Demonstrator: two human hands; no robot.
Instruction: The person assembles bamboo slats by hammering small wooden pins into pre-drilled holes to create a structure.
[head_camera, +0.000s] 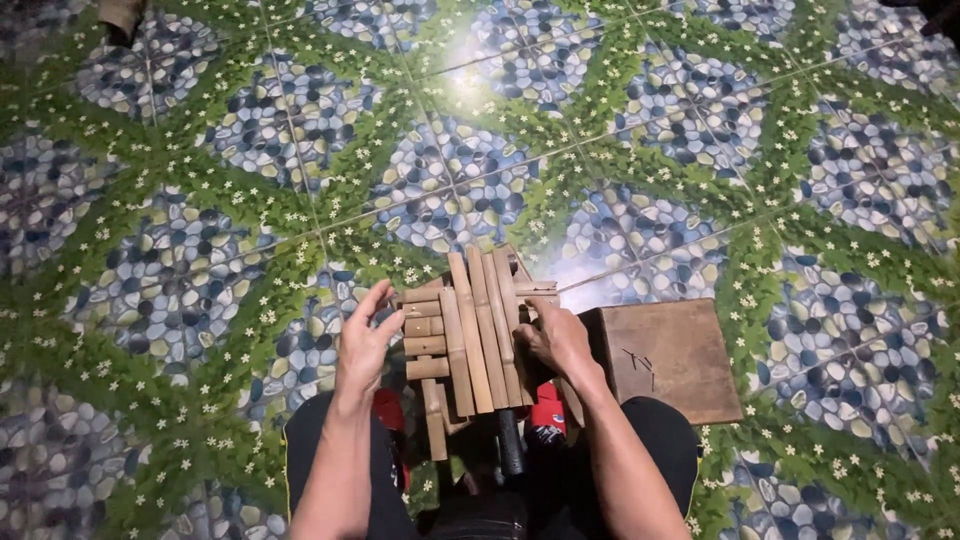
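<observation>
Bamboo-strip frame held over a pebble-patterned tile floor (200, 200)

The bamboo frame (470, 335), its long slats pointing near to far, sits between the knees; the left hand (365, 335) grips its left edge, the right hand (550, 335) its right, beside a wooden stool (670, 360).

- A brown wooden board (672, 358) lies flat on the floor.
- The floor tiles (200, 200) show blue-grey pebbles, green leaf bands and small white flowers.
</observation>
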